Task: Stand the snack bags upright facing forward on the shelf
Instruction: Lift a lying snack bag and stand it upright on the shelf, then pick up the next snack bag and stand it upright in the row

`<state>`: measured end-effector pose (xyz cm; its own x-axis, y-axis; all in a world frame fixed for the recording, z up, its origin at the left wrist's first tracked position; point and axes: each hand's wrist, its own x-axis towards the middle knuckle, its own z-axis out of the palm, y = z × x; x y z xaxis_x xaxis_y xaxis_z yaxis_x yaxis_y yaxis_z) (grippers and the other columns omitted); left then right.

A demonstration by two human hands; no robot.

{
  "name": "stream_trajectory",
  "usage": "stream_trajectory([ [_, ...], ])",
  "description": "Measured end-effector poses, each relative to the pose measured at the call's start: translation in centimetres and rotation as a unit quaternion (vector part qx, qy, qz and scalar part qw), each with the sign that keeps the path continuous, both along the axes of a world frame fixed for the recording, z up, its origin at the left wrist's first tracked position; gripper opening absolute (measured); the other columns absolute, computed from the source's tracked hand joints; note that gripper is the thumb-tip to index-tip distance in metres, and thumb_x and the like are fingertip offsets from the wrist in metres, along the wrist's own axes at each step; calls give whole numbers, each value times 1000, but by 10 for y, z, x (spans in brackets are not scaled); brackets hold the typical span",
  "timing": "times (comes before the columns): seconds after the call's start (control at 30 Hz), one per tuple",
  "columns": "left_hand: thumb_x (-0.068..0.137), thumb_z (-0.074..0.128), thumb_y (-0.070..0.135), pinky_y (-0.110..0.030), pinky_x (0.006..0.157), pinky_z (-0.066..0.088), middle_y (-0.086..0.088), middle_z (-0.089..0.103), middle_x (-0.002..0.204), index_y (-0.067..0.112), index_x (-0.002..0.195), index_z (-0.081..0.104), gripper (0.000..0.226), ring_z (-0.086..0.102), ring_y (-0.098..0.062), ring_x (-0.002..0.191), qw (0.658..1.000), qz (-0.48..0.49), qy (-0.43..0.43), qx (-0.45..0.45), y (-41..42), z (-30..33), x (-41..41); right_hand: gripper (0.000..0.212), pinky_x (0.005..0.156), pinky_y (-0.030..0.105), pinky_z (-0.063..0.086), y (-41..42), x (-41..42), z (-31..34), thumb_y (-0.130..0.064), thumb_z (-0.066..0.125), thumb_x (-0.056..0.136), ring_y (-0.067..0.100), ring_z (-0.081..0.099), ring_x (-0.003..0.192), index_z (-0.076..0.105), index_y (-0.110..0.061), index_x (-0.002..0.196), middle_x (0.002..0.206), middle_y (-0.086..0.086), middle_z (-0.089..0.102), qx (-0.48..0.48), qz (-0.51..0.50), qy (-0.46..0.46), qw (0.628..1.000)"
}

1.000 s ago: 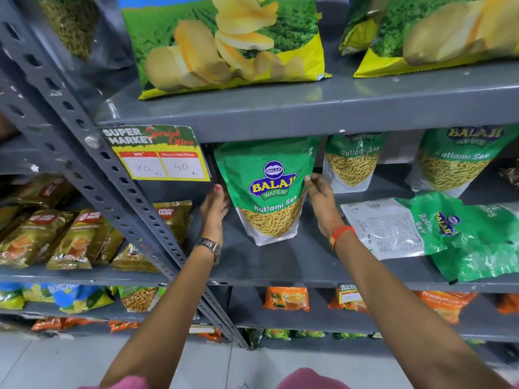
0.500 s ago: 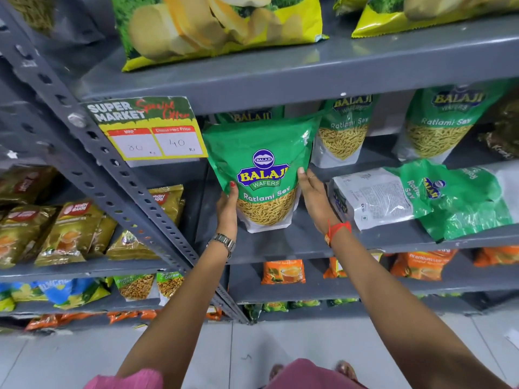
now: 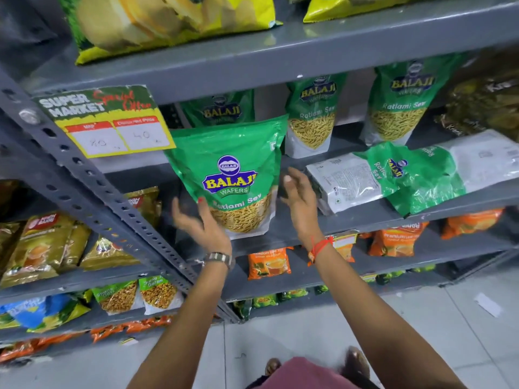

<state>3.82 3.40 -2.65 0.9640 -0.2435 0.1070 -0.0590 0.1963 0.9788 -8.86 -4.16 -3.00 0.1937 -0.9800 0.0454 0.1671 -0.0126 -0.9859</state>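
Note:
A green Balaji Ratlami Sev bag [image 3: 233, 169] stands upright, label forward, at the front of the grey shelf [image 3: 365, 220]. My left hand [image 3: 202, 223] is just below its lower left corner, fingers spread, thumb tip overlapping the bag's front. My right hand [image 3: 297, 200] hovers open beside the bag's right edge, apart from it. Another bag [image 3: 219, 110] stands behind it. Two more upright bags [image 3: 311, 119] [image 3: 401, 105] stand further back on the right. Lying flat on the right are two bags, one back-side up [image 3: 351, 183], one green [image 3: 421, 175].
A yellow price tag [image 3: 109, 127] hangs from the shelf above, next to the slanted perforated upright [image 3: 92, 181]. Chip bags [image 3: 168, 21] lie on the top shelf. Orange packets [image 3: 269, 262] fill the shelf below, gold packets [image 3: 36, 245] the left bay. Dark packets [image 3: 483, 102] sit far right.
Both hands have come off the sides of the standing bag and drawn back toward me with fingers spread. The bag stays upright near the shelf's front edge.

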Motion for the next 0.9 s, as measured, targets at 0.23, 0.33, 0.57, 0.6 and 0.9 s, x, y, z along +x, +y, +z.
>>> stream_trajectory([
  [0.23, 76, 50, 16, -14, 91, 35, -22, 53, 96, 10, 102, 45, 26, 43, -17, 93, 927, -160, -335, 56, -37, -35, -105, 20, 75, 38, 44, -35, -75, -8, -28, 43, 94, 21, 55, 85, 51, -13, 104, 92, 6, 60, 53, -394, -1, 918],
  [0.33, 77, 47, 18, -29, 81, 37, -15, 62, 98, 15, 100, 55, 24, 48, -17, 93, 778, -327, -513, 158, -82, -24, -129, 46, 96, 42, 40, -66, -106, -22, -32, 48, 92, 33, 52, 110, 46, 4, 120, 120, 22, 54, 175, -413, 86, 890],
  [0.57, 93, 30, 39, -40, 90, 44, -17, 58, 124, 9, 116, 51, 43, 55, -36, 110, 700, -416, -401, 419, -202, 12, -146, 24, 72, 33, 39, -101, -123, -43, -29, 43, 95, 24, 46, 85, 41, -5, 98, 78, 6, 47, 295, -310, -30, 903],
  [0.6, 94, 28, 40, -39, 92, 42, -19, 57, 125, 7, 117, 51, 47, 54, -36, 112, 685, -430, -370, 457, -215, 14, -149, 23, 65, 31, 36, -105, -126, -42, -29, 42, 95, 22, 43, 78, 40, -7, 88, 68, 3, 39, 304, -305, -27, 902],
  [0.9, 97, 29, 31, -14, 46, 45, -25, 67, 108, -11, 129, 39, 53, 63, -20, 104, 710, -522, -46, 470, -285, 23, -141, 30, 93, 56, 49, -118, -140, -47, -30, 50, 90, 38, 60, 91, 43, -13, 66, 72, 9, 51, 360, -259, -24, 896],
])
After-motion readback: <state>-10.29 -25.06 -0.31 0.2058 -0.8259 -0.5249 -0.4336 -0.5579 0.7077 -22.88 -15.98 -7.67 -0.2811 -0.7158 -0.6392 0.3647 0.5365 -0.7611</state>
